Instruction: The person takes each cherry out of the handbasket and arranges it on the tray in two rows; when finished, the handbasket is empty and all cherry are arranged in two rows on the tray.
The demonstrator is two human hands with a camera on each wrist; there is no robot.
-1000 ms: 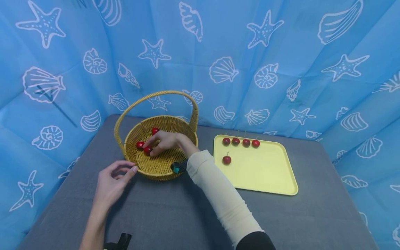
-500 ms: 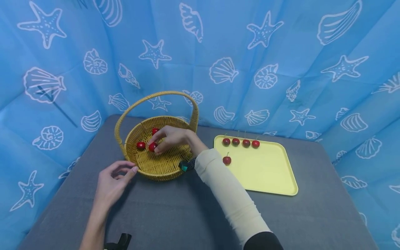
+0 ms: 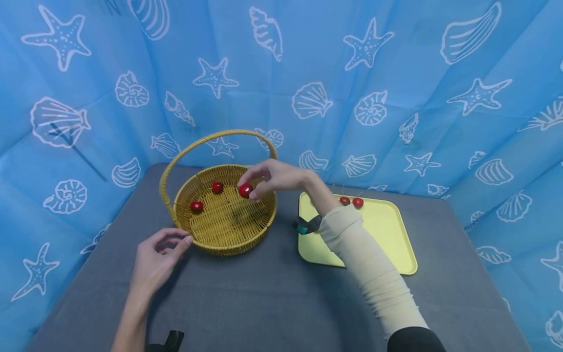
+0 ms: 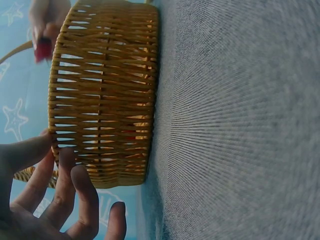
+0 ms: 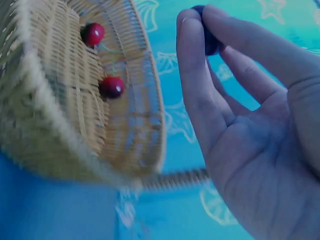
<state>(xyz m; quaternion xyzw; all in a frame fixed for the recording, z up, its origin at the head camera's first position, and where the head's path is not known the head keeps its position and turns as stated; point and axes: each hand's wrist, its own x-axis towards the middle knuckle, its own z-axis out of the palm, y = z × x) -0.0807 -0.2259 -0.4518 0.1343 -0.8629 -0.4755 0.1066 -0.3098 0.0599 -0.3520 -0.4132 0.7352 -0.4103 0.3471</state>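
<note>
My right hand (image 3: 281, 177) pinches a red cherry (image 3: 245, 190) between thumb and fingertips, raised over the right part of the wicker basket (image 3: 228, 249). In the right wrist view the held cherry (image 5: 212, 42) looks dark and is partly covered by the fingers. Two more cherries lie inside the basket, one cherry (image 3: 197, 207) at the left and another cherry (image 3: 217, 187) farther back. With thumb and fingertips my left hand (image 3: 156, 259) grips the basket's front-left rim; the left wrist view shows this hand (image 4: 55, 195) at the woven edge.
Right of the basket lies a yellow tray (image 3: 382, 234). Two cherries show at its back edge, such as the cherry (image 3: 357, 202); my right forearm hides part of the tray. The basket's tall handle (image 3: 220, 134) arches above it. A blue curtain (image 3: 281, 73) stands behind the grey table (image 3: 246, 303).
My right hand has lifted the cherry from the basket's floor and carried it right and upward. The forearm now covers some tray cherries. My left hand stays at the rim.
</note>
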